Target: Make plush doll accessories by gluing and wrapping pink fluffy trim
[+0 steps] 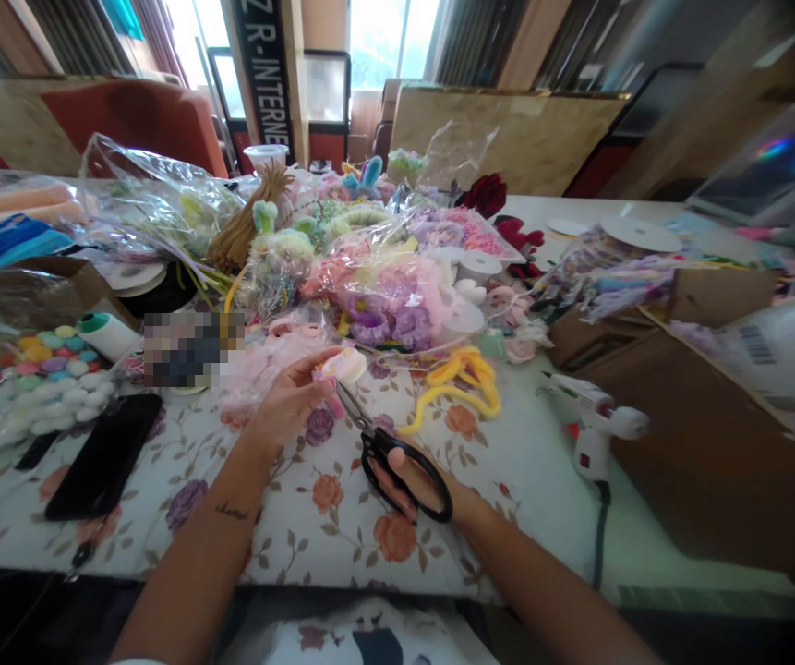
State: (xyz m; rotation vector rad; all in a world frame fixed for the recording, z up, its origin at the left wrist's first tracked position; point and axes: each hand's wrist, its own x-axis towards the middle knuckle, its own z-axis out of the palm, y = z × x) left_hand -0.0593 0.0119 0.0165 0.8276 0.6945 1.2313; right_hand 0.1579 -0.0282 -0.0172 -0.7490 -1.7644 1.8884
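Black-handled scissors are in my right hand, its fingers through the handle loops. The blades point up and left, with their tips at a small pink and white piece pinched in my left hand. That piece looks like ribbon or soft trim; its exact kind is hard to make out. Just behind it a white round spool shows, and I cannot tell whether my fingers touch it. A loop of fuzzy yellow craft stem lies on the cloth to the right of the scissors.
A glue gun stands beside a cardboard box at the right. At the left lie a black phone and bagged pom-poms. Plastic-wrapped fluffy craft supplies are heaped behind my hands. Floral cloth covers the near table.
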